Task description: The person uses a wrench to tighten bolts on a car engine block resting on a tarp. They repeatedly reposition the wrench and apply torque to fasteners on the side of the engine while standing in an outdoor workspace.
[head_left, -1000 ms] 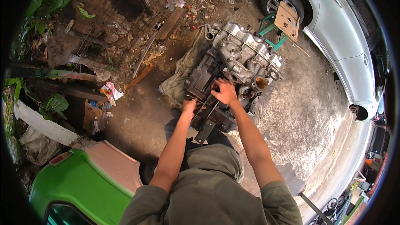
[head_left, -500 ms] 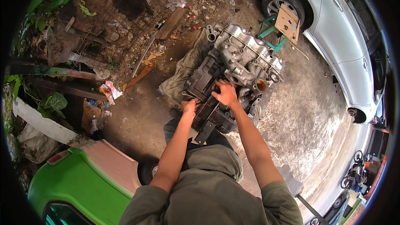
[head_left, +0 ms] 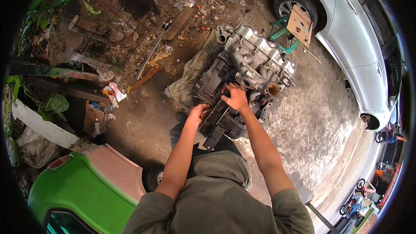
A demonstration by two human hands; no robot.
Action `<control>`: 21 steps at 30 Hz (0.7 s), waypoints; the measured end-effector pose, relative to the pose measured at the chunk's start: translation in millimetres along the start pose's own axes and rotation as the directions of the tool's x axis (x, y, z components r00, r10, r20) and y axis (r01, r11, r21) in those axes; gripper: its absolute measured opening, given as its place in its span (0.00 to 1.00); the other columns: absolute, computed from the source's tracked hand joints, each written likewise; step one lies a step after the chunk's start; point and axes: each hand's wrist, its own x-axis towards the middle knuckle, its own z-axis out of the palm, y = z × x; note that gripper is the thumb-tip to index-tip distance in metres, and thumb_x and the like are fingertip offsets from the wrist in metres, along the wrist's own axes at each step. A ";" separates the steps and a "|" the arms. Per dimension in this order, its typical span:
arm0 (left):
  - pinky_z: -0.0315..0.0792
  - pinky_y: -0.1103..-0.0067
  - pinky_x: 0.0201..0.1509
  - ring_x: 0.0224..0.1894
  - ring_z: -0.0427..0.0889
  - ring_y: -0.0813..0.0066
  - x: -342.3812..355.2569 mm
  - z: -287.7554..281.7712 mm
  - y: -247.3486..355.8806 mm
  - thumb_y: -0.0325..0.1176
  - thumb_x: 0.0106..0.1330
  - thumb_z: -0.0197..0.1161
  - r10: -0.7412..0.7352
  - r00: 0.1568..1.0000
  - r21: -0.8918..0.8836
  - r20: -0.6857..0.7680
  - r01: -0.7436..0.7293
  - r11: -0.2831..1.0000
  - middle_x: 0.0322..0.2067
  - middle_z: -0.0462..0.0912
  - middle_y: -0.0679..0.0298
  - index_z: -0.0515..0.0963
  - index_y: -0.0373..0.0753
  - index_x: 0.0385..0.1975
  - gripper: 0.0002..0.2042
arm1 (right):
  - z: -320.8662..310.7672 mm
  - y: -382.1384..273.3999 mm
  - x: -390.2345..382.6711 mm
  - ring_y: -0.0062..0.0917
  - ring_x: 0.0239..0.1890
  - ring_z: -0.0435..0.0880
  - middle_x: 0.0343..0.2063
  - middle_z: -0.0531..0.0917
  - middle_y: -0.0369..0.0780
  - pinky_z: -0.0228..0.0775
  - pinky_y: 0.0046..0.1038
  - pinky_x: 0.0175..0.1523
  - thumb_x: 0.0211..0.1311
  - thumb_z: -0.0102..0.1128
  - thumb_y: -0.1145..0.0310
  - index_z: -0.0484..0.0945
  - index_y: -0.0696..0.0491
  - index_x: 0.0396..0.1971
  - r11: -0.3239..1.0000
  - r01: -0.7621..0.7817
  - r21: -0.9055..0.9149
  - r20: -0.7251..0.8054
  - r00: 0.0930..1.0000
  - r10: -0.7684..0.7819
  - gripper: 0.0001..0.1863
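A large metal car engine [head_left: 255, 54] stands in front of me, its top silvery and its near side dark. My right hand [head_left: 235, 96] presses against the dark side with bent fingers; whatever lies beneath the fingertips is hidden. Lower and to the left, my left hand [head_left: 198, 112] is closed at the edge of a dark rectangular engine cover [head_left: 212, 80]. Its fingertips are partly hidden, and I cannot make out what they grip. Between and below the hands runs a dark metal bracket with holes [head_left: 213, 136], slanting toward my lap.
A crumpled cloth [head_left: 186, 80] lies left of the engine. Beyond it are wooden planks [head_left: 178, 24] and litter. A green stool [head_left: 281, 32] bearing cardboard [head_left: 300, 24] stands beside a silver car [head_left: 359, 39]. A green car body [head_left: 82, 190] is at lower left.
My left hand has shifted slightly at the cover's edge, its fingers drawn in a little more. My right hand stays nearly in place. Motorbikes at the far right edge appear in different positions.
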 end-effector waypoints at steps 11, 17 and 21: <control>0.82 0.72 0.47 0.50 0.85 0.64 -26.4 4.5 14.1 0.25 0.69 0.55 0.052 0.992 0.113 0.116 -0.065 0.991 0.45 0.84 0.57 0.78 0.35 0.46 0.09 | 0.6 0.3 -0.5 0.39 0.47 0.78 0.35 0.78 0.42 0.67 0.40 0.55 0.47 0.65 0.58 0.82 0.51 0.36 1.000 -0.019 0.010 0.020 1.000 0.019 0.17; 0.82 0.75 0.42 0.48 0.86 0.66 -25.2 2.2 13.9 0.25 0.68 0.57 0.027 0.997 0.209 0.071 -0.041 0.977 0.43 0.85 0.58 0.78 0.35 0.47 0.10 | 3.5 0.1 -0.9 0.40 0.47 0.78 0.34 0.78 0.42 0.66 0.40 0.54 0.47 0.65 0.58 0.82 0.51 0.37 1.000 0.003 -0.023 -0.030 1.000 -0.003 0.17; 0.85 0.72 0.42 0.45 0.88 0.61 -28.2 2.8 6.1 0.22 0.69 0.55 0.041 0.996 -0.003 0.078 -0.041 0.999 0.42 0.85 0.53 0.77 0.29 0.45 0.08 | 3.3 1.1 0.1 0.40 0.48 0.78 0.35 0.78 0.42 0.66 0.41 0.55 0.47 0.66 0.58 0.82 0.51 0.36 1.000 -0.004 -0.008 -0.017 1.000 0.003 0.17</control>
